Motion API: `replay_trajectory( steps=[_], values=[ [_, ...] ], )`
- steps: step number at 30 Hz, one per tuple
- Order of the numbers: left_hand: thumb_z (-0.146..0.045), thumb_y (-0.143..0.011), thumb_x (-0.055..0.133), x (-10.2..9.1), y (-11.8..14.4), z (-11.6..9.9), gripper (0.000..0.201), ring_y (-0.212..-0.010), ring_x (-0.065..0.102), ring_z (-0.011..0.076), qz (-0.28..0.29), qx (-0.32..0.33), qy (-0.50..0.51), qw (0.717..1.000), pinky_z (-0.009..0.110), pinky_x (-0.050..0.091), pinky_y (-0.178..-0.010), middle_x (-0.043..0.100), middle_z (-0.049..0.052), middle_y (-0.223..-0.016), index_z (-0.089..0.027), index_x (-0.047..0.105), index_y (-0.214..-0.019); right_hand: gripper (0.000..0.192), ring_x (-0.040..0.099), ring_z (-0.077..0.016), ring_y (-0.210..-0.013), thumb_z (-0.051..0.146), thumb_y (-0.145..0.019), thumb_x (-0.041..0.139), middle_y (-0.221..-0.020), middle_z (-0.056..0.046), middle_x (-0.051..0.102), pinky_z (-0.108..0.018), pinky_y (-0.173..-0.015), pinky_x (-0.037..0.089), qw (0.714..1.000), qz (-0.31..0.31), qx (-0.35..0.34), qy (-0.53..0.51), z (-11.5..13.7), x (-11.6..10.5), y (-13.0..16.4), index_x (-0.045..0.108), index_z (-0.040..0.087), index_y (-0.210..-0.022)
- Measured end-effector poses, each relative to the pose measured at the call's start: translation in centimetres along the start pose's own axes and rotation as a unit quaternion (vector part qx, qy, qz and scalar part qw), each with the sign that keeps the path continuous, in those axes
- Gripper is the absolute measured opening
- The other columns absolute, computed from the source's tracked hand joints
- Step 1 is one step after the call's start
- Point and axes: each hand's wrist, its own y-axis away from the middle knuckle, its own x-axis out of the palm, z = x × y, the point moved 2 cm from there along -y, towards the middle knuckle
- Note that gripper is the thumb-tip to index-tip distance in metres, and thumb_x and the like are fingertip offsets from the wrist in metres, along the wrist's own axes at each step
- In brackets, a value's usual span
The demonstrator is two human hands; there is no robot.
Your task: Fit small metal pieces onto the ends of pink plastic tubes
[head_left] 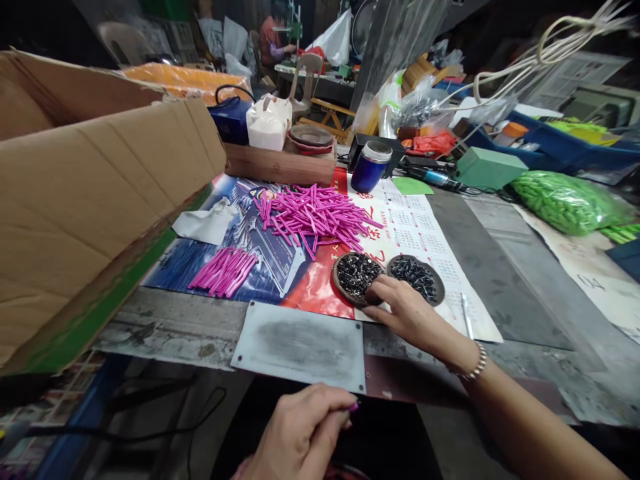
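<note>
My left hand [310,427] is low in front of the table edge, its thumb and forefinger closed on a magenta stick [354,406]; only its end shows. My right hand [400,307] reaches over the near right rim of a round dish of small dark metal parts [357,272]. Its thumb and fingers are apart at the rim. Close beside it stands a second dish with longer dark pins or screws [417,279]. A loose heap of magenta sticks [320,213] lies behind, and a neater bundle of magenta sticks [225,271] lies to the left.
A pale plate [300,343] lies at the front table edge. An open cardboard box [100,200] fills the left. Behind the heap are a wooden box [280,163] and a blue jar [371,167]. A bag of green pieces [570,200] lies right; a person [273,43] sits far back.
</note>
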Motion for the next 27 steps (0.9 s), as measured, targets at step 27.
replay_trajectory(
  steps=[27],
  values=[
    [-0.050, -0.094, 0.066, 3.2, 0.0, 0.2, 0.036, -0.045, 0.050, 0.0080, -0.115, -0.238, 0.270, 0.926, 0.017, 0.039, -0.049, 0.056, -0.003, -0.050, -0.017, 0.076, -0.104, 0.010, 0.060, -0.0112, -0.065, 0.015, -0.094, 0.063, -0.075, 0.002, 0.062, -0.019, -0.059, 0.048, 0.874, -0.219, 0.009, -0.434, 8.7, 2.3, 9.0, 0.063, 0.022, -0.087]
  ],
)
